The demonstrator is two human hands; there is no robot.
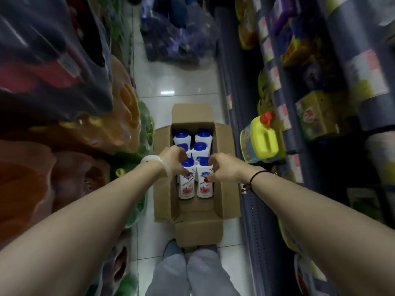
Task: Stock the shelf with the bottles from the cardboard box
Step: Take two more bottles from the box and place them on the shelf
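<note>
blue-capped bottles (199, 151) stand upright in the cardboard box (198, 212) at 12 o'clock. the left hand (173, 161) grasps the near-left bottle (186, 185) and the right hand (222, 167) the near-right bottle (204, 188), both by the necks, likely for lifting to the shelf (252, 210) at 3 o'clock.

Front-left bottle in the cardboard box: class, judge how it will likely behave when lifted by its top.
Probably stiff: the front-left bottle keeps its shape where the left hand grips its top. Likely heavy for its size, if full; the cap is on. Tall and narrow, it may tip once stood away from its neighbours in the cardboard box.
</note>
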